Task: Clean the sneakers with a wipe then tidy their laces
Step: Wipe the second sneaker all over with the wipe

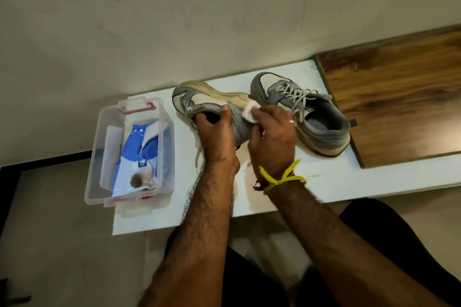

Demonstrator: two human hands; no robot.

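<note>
Head view: left hand [214, 132] gripping collar of tilted grey sneaker [199, 102] on white table [324, 177]; right hand [272, 132] pinching white wipe [250, 111] against its side. Second sneaker [301, 112] upright just right, laces loose. Clear bin [99, 137] left, holding blue-white wipes pack [139, 157]; print unreadable.

Both forearms reached forward and converged, left hand [215, 129] curled in a firm grip, right hand [272, 129] pinching with bent fingers.
</note>
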